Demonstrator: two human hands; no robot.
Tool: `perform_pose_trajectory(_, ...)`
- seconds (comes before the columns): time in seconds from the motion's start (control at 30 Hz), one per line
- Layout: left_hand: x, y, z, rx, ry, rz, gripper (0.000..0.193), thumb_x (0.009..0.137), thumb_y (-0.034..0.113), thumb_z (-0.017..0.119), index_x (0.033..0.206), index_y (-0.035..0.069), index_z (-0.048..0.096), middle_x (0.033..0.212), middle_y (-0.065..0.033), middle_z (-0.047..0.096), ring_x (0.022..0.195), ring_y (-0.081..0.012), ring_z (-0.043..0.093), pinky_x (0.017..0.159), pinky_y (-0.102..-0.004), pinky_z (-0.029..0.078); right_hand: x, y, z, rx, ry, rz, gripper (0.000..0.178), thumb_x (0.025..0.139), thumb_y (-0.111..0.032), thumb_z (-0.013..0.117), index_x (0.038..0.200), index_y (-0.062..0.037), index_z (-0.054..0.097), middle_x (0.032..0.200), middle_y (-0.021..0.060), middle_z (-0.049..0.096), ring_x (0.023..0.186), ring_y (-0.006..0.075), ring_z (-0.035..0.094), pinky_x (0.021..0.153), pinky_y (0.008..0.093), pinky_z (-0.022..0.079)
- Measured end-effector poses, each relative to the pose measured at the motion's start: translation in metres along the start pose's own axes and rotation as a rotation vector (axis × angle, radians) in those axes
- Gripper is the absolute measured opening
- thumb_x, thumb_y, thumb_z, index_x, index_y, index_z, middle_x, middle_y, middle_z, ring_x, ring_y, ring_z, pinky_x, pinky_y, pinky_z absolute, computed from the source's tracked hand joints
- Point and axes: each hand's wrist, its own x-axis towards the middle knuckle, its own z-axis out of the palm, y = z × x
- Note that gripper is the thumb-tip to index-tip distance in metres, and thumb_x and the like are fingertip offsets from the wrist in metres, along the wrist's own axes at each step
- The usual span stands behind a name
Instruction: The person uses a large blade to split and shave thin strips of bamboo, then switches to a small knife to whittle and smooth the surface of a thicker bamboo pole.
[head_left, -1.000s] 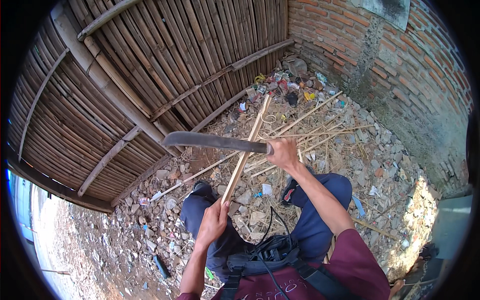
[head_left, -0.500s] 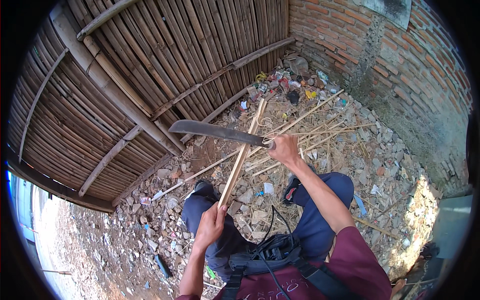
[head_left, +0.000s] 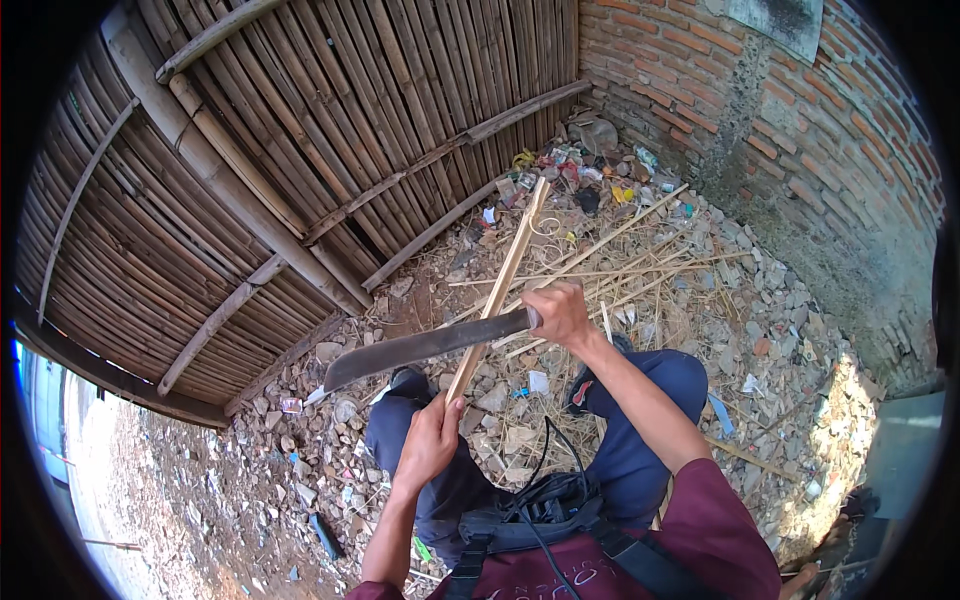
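My left hand point(head_left: 428, 440) is closed round the lower end of a pale bamboo strip point(head_left: 511, 262), which slants away from me and up to the right. A thin curled shaving hangs by its far part. My right hand point(head_left: 560, 314) grips the handle of a machete point(head_left: 430, 346). The dark, broad blade points left and crosses the strip a little beyond my left hand. From this view I cannot tell whether the edge touches the strip.
Several cut bamboo strips point(head_left: 640, 265) lie on the rubble beyond my right hand. A bamboo wall point(head_left: 400, 110) rises at the left, a brick wall point(head_left: 690, 90) at the back right. Litter point(head_left: 590, 175) is heaped in the corner. A black bag point(head_left: 530, 525) sits at my waist.
The machete has come down along the strip toward my left hand, its tip swinging lower. The strip's far end has risen slightly to the right. My left hand keeps its hold.
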Motion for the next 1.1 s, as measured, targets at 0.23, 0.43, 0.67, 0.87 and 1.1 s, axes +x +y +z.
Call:
perform_pose_trajectory(0.23,-0.061,0.020,-0.030,0.009,-0.202,0.021,0.025,0.111,0.022,0.055,0.099,0.000,0.057,0.072,-0.0213,0.059,0.066,-0.0440,0.062,0.063,-0.0469,0.046,0.011,0.119,-0.034,-0.087,0.050,1.061,0.031,0.088,-0.025,0.069,0.112,-0.0101,0.081,0.101,0.0233,0.078,0.099,0.0441,0.074,0.088,0.0525,0.058)
perform_pose_trajectory(0.43,-0.029,-0.022,-0.036,-0.047,0.025,-0.023,0.036,0.114,0.028,0.051,0.091,0.001,0.055,0.065,-0.0059,0.050,0.058,-0.0162,0.047,0.056,-0.0374,0.040,-0.025,0.118,0.003,0.007,-0.070,1.109,0.036,0.091,-0.036,0.066,0.111,-0.0098,0.081,0.108,0.0260,0.076,0.106,0.0454,0.073,0.093,0.0532,0.056)
perform_pose_trajectory(0.67,-0.037,-0.029,-0.052,-0.203,-0.027,-0.163,0.037,0.115,0.031,0.050,0.090,0.005,0.054,0.068,0.0040,0.044,0.062,-0.0079,0.039,0.055,-0.0302,0.034,-0.013,0.092,0.000,0.015,-0.214,1.067,0.037,0.088,-0.038,0.067,0.106,-0.0088,0.081,0.107,0.0255,0.077,0.106,0.0449,0.073,0.093,0.0516,0.056)
perform_pose_trajectory(0.87,-0.040,-0.035,-0.058,-0.195,-0.063,-0.182,0.039,0.115,0.038,0.049,0.089,0.009,0.052,0.068,0.0070,0.046,0.057,-0.0051,0.042,0.051,-0.0265,0.034,-0.001,0.107,-0.036,0.332,0.003,0.963,0.043,0.084,-0.038,0.077,0.092,0.0039,0.074,0.081,0.0208,0.072,0.078,0.0317,0.070,0.077,0.0431,0.053)
perform_pose_trajectory(1.1,-0.036,-0.039,-0.055,-0.498,-0.300,-0.338,0.033,0.116,0.034,0.050,0.094,0.009,0.054,0.072,0.0063,0.044,0.059,-0.0043,0.038,0.050,-0.0236,0.031,0.020,0.033,-0.113,0.181,0.252,0.671,0.028,0.085,-0.025,0.078,0.084,0.0028,0.072,0.067,0.0189,0.067,0.063,0.0300,0.069,0.066,0.0414,0.051)
